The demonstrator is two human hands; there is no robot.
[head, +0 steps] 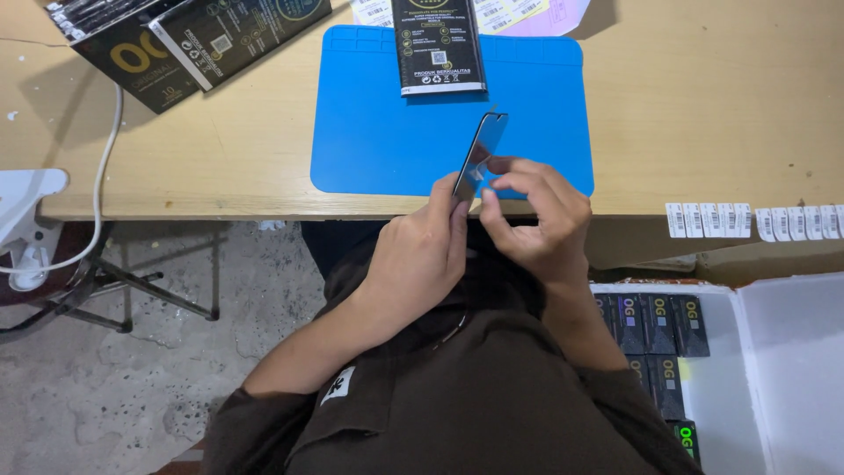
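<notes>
The person sat at a wooden table (220, 158) and held a thin dark glass sheet (479, 154), shaped like a phone screen protector, over the near edge of the blue mat (387, 123). All places here are told from this mat.

The left hand (422, 251) was at the near edge of the mat, and its thumb and fingers were pinching the lower end of the glass sheet by its sides, so the sheet stood tilted with its top end over the mat. The right hand (536, 215) was just beside it, also at the near edge. Its thumb and forefinger were pressed together on something small at the lower part of the sheet. It looked like a pull tab or a corner of film, but it was too small to tell for sure.

To do this step well, I judge that the left hand should keep touching only the edges, so no finger marks come on the flat face. The right hand should pull slowly and at a low angle, because thin glass can bend or crack.

On the far part of the mat lay a black flat package (438, 44). Beyond the far left corner of the mat stood black cartons (176, 44).
</notes>
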